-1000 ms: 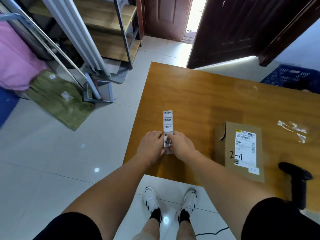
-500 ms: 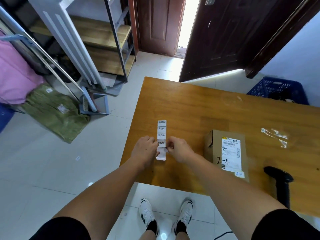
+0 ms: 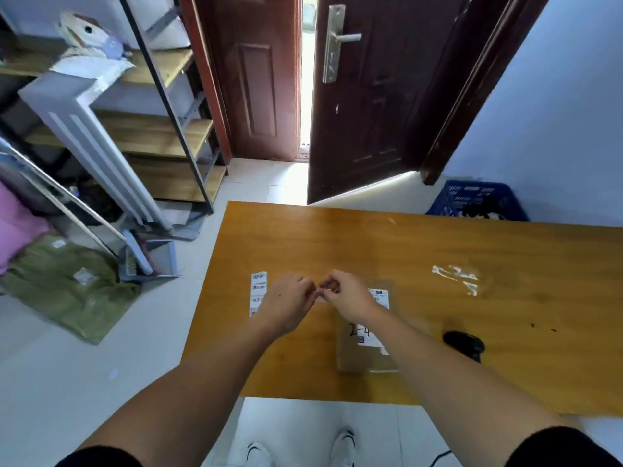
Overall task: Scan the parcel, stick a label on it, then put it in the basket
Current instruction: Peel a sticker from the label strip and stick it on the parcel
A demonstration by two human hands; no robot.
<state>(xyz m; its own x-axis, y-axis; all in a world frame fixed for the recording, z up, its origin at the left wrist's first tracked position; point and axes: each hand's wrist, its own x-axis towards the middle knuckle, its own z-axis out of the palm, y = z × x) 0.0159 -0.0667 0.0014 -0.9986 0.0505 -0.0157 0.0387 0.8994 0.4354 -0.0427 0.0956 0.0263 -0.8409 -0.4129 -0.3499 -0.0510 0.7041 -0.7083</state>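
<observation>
From the head camera I see my left hand [image 3: 288,303] and my right hand [image 3: 350,296] raised over the wooden table [image 3: 421,251], fingertips almost meeting. The fingers are pinched narrow around something small and pale between them; it is blurred, so I cannot tell for sure that it is a label. The label strip [image 3: 258,291] lies flat on the table just left of my left hand. The cardboard parcel [image 3: 365,348] sits on the table under my right wrist. A black scanner [image 3: 464,344] stands near its right. The blue basket [image 3: 477,200] is on the floor behind the table.
</observation>
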